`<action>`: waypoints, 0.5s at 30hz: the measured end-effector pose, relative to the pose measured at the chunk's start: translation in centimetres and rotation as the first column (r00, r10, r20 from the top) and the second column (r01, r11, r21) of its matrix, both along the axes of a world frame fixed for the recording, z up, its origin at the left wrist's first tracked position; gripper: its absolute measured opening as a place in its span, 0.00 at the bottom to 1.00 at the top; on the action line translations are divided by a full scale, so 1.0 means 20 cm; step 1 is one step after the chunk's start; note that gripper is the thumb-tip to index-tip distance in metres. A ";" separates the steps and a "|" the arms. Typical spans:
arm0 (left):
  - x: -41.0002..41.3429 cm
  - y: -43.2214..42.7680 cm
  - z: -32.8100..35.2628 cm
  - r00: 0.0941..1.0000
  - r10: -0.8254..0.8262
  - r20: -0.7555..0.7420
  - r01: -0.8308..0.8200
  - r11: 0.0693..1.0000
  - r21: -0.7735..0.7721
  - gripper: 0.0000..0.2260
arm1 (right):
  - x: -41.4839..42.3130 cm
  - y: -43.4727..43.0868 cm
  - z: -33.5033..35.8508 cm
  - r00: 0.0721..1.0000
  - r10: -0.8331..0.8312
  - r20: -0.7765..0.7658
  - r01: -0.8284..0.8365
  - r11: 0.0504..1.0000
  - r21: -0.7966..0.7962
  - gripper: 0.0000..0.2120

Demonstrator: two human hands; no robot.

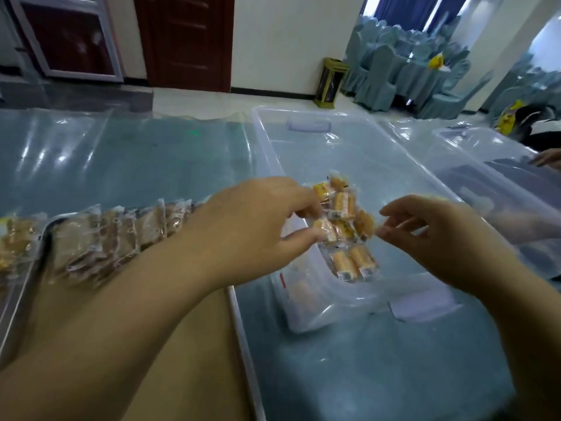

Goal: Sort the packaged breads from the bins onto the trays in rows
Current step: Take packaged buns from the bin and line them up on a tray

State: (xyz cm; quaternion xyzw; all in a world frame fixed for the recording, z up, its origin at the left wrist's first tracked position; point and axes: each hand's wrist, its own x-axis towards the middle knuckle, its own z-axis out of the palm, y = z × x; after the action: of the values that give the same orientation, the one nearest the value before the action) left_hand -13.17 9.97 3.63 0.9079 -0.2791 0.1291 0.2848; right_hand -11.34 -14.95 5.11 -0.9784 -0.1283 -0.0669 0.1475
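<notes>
Packaged breads: small cluster of clear-wrapped golden rolls lying in the clear bin, near its left wall, rest of bin floor bare. One packet at the cluster's left edge is pinched by the left hand, thumb below, fingertips above; grip clamped on that packet, can't tell if it's lifted off the bin floor. Right hand hovers over the bin just right of the cluster, fingers curled and apart, grip holding nothing, fingertips near but not touching the packets.

Left of the bin: metal tray on the bench, carrying a row of packaged brown bread slices overlapping each other and leaning, row running left to right up to the left forearm. More packets at the far left edge, blurred.

Bench has a blue top under a shiny clear plastic sheet. Second clear bin to the right of the first, contents not readable. Another person's hand at the far right edge. Background: covered chairs, dark wood door, small bin stand on the floor.
</notes>
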 end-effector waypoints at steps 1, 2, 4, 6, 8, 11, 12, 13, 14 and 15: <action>0.04 -0.07 0.01 1.000 -0.004 -0.003 0.004 0.998 0.057 0.15 | 0.07 -0.05 -0.01 1.000 0.020 -0.024 -0.021 0.999 -0.032 0.16; 0.07 -0.12 0.01 1.000 -0.002 -0.009 0.003 0.992 0.124 0.15 | 0.13 -0.10 -0.02 0.998 0.043 -0.050 -0.046 0.997 -0.067 0.17; 0.15 -0.23 0.00 0.999 0.015 -0.030 -0.006 0.963 0.269 0.14 | 0.28 -0.17 -0.03 0.985 0.098 -0.141 -0.119 0.982 -0.147 0.18; 0.22 -0.33 -0.02 0.997 0.026 -0.070 0.004 0.916 0.400 0.13 | 0.41 -0.23 -0.07 0.960 0.160 -0.231 -0.216 0.947 -0.239 0.18; 0.28 -0.40 -0.05 0.991 0.042 -0.127 0.030 0.853 0.520 0.13 | 0.53 -0.27 -0.10 0.924 0.231 -0.304 -0.326 0.893 -0.312 0.17; 0.36 -0.48 -0.11 0.981 0.067 -0.183 0.080 0.720 0.689 0.15 | 0.67 -0.27 -0.17 0.860 0.307 -0.408 -0.468 0.793 -0.390 0.19; 0.38 -0.51 -0.13 0.976 0.068 -0.208 0.107 0.679 0.726 0.16 | 0.71 -0.27 -0.20 0.841 0.325 -0.433 -0.505 0.759 -0.411 0.21; 0.40 -0.54 -0.16 0.965 0.074 -0.250 0.146 0.642 0.753 0.17 | 0.74 -0.27 -0.22 0.824 0.343 -0.450 -0.536 0.730 -0.425 0.22; 0.42 -0.57 -0.19 0.952 0.077 -0.295 0.191 0.606 0.773 0.18 | 0.77 -0.26 -0.25 0.808 0.358 -0.468 -0.563 0.701 -0.436 0.23; 0.44 -0.60 -0.21 0.934 0.087 -0.347 0.240 0.567 0.788 0.19 | 0.80 -0.26 -0.28 0.789 0.365 -0.495 -0.591 0.672 -0.446 0.24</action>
State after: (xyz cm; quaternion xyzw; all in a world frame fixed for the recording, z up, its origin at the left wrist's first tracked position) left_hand -4.39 -1.97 -0.53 0.9300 -0.2915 -0.1899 -0.1187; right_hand 4.69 -20.22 -0.50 -0.8991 -0.3690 0.2000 -0.1241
